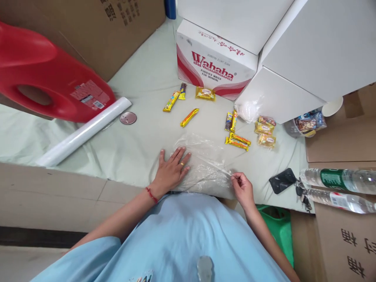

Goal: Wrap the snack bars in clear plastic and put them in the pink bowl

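A clear plastic bag lies flat on the table near its front edge. My left hand rests on the bag's left part, palm down with the fingers spread. At the bag's right edge, my right hand pinches the thin plastic between thumb and fingers. Beyond the bag lies a single yellow snack stick. Two more wrapped sticks and a yellow wrapped cake are farther back. To the right are several snack sticks and a group of wrapped cakes.
A white roll and a round disc lie left, by a red jug. A Wahaha box stands behind. Crumpled plastic, a phone, keys and two bottles are on the right.
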Available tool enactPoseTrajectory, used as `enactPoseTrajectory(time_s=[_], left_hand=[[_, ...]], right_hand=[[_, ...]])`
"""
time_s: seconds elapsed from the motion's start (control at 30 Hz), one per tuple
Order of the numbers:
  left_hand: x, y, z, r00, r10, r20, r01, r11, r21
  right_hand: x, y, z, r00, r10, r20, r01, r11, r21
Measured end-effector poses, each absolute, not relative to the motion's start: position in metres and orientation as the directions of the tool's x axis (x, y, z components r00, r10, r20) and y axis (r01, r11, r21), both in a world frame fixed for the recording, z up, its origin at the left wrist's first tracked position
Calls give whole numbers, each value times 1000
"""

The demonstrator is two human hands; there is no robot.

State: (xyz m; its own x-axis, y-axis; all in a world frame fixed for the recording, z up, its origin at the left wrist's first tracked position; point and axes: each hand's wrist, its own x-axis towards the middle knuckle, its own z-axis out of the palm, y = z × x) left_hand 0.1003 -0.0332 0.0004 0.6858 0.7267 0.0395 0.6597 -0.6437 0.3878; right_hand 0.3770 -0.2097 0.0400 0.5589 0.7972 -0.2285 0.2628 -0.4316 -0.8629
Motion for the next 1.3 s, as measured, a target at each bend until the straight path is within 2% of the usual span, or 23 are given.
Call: enactPoseTrajectory(time_s=[0.1,0.23,0.3,0.4,0.53,0.6,0.7,0.8,0.9,0.93,1.0,1.1,1.17,1.23,1.3], left_hand=[[101,-44,2,655,755,29,695,-617,370],[103,-46,3,638,770,12,723,-604,334],[103,-45,3,642,767,7,722,-608,331],[104,-44,4,641,768,1,722,-603,339],[104,-45,6,633,774,9,726,-597,343],[104,-45,6,630,777,11,730,-596,334],[104,-45,6,622,783,12,736,-590,333],[105,-45,5,611,791,16,740,-579,342],[107,-46,5,601,799,20,748,-570,340],[107,-45,4,601,799,19,747,-571,342],[106,-43,4,609,793,16,738,-574,356],[105,-36,5,600,800,16,738,-561,376],[104,-30,5,587,809,31,743,-553,376],[103,-26,4,589,806,54,738,-564,369],[102,-24,3,602,795,76,727,-585,360]], right_hand=[[385,-217,38,429,851,-304,283,-446,-849],[397,-195,29,546,756,-360,168,-520,-837],[401,-174,27,558,753,-349,206,-533,-821],[401,-144,27,492,791,-364,280,-540,-794],[399,-116,28,357,828,-433,162,-511,-844],[402,-111,26,415,829,-374,98,-450,-888],[411,-113,21,615,755,-229,105,-366,-925],[418,-123,20,722,687,-83,233,-354,-906],[414,-136,27,768,625,140,442,-359,-822],[408,-141,31,747,630,212,515,-347,-784],[393,-148,39,622,730,285,643,-267,-718],[369,-158,42,255,944,208,736,-50,-676],[365,-163,37,49,991,123,725,49,-687],[377,-164,32,21,996,83,707,43,-706],[404,-158,29,151,984,94,730,-47,-682]])
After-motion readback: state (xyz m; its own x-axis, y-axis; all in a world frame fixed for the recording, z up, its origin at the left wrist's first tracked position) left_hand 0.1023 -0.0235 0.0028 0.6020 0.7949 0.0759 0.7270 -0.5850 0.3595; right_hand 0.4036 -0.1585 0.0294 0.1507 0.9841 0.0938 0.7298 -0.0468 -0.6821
